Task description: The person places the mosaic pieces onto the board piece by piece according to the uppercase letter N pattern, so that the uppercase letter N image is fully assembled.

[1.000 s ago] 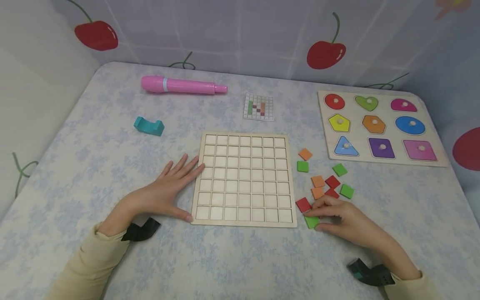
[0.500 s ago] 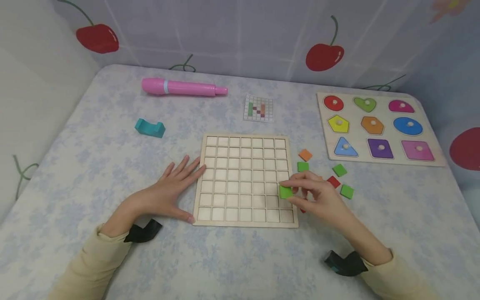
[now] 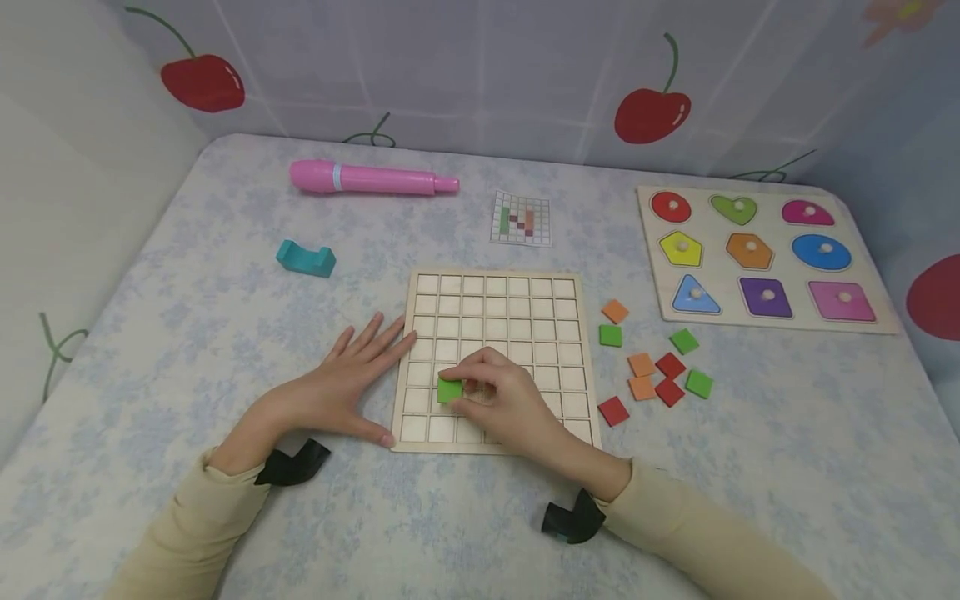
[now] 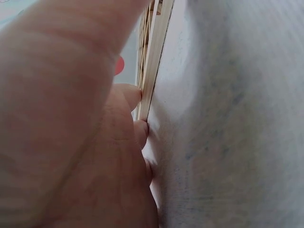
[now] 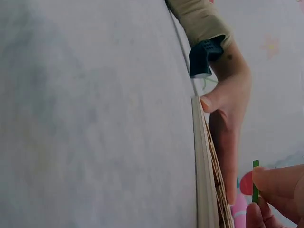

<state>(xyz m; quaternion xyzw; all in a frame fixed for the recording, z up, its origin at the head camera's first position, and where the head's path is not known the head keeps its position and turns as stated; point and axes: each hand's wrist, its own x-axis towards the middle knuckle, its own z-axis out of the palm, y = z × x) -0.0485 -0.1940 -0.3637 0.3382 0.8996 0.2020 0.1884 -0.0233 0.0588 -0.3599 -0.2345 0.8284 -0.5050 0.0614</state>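
A wooden grid board (image 3: 495,278) with bare square cells lies mid-table in the head view. My right hand (image 3: 504,398) pinches a green square tile (image 3: 449,391) between thumb and fingers over the board's lower left cells. Edge-on in the right wrist view, the green tile (image 5: 255,181) shows as a thin strip held above the board. My left hand (image 3: 333,385) lies spread with its fingertips and thumb at the board's left edge. In the left wrist view, fingers (image 4: 135,97) touch the side of the board (image 4: 154,61).
Loose orange, red (image 3: 613,411) and green tiles lie right of the board. Behind it sits a printed pattern card (image 3: 521,219). A knobbed shape puzzle (image 3: 767,258) is at the back right; a pink microphone-like toy (image 3: 375,179) and a teal notched block (image 3: 306,259) are back left.
My right hand has picked up the green tile from beside the board's lower right corner and carried it left over the board. The left hand stays at the left edge.
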